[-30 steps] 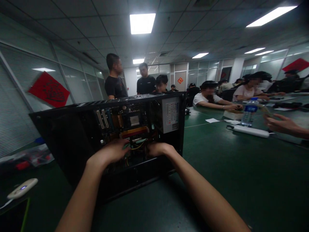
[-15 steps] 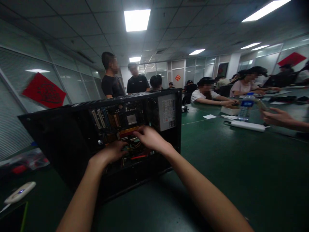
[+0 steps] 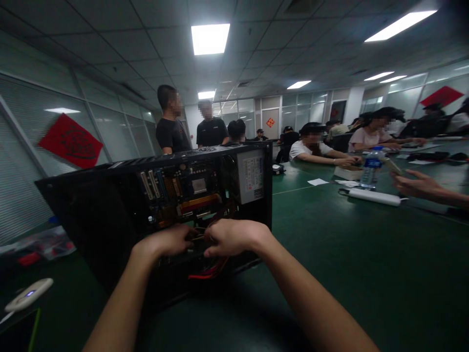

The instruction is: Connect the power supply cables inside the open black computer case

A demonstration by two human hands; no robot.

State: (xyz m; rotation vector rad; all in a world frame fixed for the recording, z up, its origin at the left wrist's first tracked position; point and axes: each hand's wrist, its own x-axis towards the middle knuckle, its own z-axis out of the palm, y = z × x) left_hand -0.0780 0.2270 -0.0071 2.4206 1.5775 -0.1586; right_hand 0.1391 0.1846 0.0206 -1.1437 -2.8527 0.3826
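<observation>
From my end of the feed, the black computer case (image 3: 128, 210) fills the middle and left-centre of the frame, standing on the green table (image 3: 322, 264) with its uncovered side turned toward the camera — placed that way, I judge, so both arms can reach in from the bottom of the frame without crossing. My left hand (image 3: 174, 240) is at lower centre, inside the opening, its fingers bent inward beside a few thin wires (image 3: 198, 234). My right hand (image 3: 229, 237) sits just to the right of it, fingers curled and turned toward the left one, with a loose bundle of red and dark cables (image 3: 207, 275) hanging below it over the lower edge. The interior is so dim and blurred that I can't make out whether either set of fingers is closed on a wire or only touching; keeping the hands this near each other would suit fine work among thin leads. The case itself looks dull and dark, its left part nearly black, while the circuit board (image 3: 178, 185) shows more colour: pale slots (image 3: 147, 185) at its left, a square grey chip (image 3: 200, 185), and yellow and red memory slots (image 3: 200, 204) beneath. At its upper right sits the grey power supply (image 3: 251, 177) — a printed label on its face, a fan grille just left of that.
</observation>
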